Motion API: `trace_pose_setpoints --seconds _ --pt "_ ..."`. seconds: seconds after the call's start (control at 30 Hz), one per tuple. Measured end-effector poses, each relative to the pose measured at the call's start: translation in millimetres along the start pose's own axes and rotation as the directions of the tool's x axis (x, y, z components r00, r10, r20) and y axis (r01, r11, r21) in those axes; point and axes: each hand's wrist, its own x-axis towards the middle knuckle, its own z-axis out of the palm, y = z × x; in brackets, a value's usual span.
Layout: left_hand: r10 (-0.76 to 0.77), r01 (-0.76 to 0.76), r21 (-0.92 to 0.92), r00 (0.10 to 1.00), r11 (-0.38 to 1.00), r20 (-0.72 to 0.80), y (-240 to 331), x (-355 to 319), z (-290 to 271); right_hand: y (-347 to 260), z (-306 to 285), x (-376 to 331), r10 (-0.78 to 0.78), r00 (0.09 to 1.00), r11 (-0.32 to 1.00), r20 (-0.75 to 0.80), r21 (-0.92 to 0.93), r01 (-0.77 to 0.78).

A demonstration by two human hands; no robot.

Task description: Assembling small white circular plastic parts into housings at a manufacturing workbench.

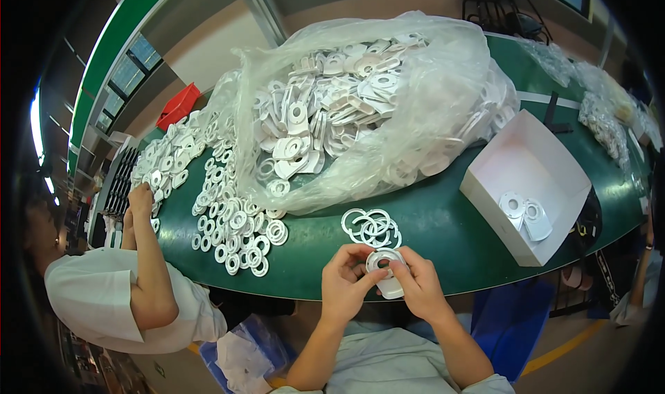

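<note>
Both hands are working together just off the near edge of the green desk (pixel 443 234). The left hand (pixel 344 283) and the right hand (pixel 418 288) are each closing their grip on one white plastic plate (pixel 388 273), thumbs and fingertips pinching it from either side while a white ring is sitting on its upper face. To do this well, the plate is probably best kept flat between the fingers, with the ring centred over its round opening and pressure spread evenly around the rim instead of at one point, so that it is not tilting or popping off.

A small cluster of loose rings (pixel 372 226) is lying on the desk just beyond the hands. Behind it a big clear bag (pixel 388 110), spilling white plates, is crowding the middle of the desk. A white box (pixel 533 179) near the right edge is holding a few finished-looking pieces. Toward the left edge another heap of rings (pixel 235 234) is spreading out, where a co-worker's hand (pixel 140 201) is reaching, so sideways room is tight.
</note>
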Motion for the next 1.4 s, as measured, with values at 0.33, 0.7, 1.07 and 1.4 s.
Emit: trace_pose_setpoints --seconds 0.33,0.7,1.07,1.4 --pt "0.363 -0.465 0.835 0.862 0.294 0.352 11.6 46.0 -38.7 -19.1 -2.1 1.4 0.236 0.972 0.924 0.000 0.311 -0.224" --pt "0.279 -0.572 0.791 0.813 0.217 0.511 17.2 55.9 -34.3 -15.9 -4.9 1.3 0.235 0.972 0.901 -0.028 0.382 -0.206" --pt "-0.158 0.003 0.521 0.954 0.853 0.253 53.5 106.2 -43.6 -9.9 -7.7 1.5 0.196 0.981 0.872 0.000 0.458 -0.174" --pt "0.046 -0.242 0.627 0.949 0.740 0.311 47.0 117.3 -48.4 -11.8 -7.4 2.2 0.173 0.985 0.884 0.024 0.436 -0.166"
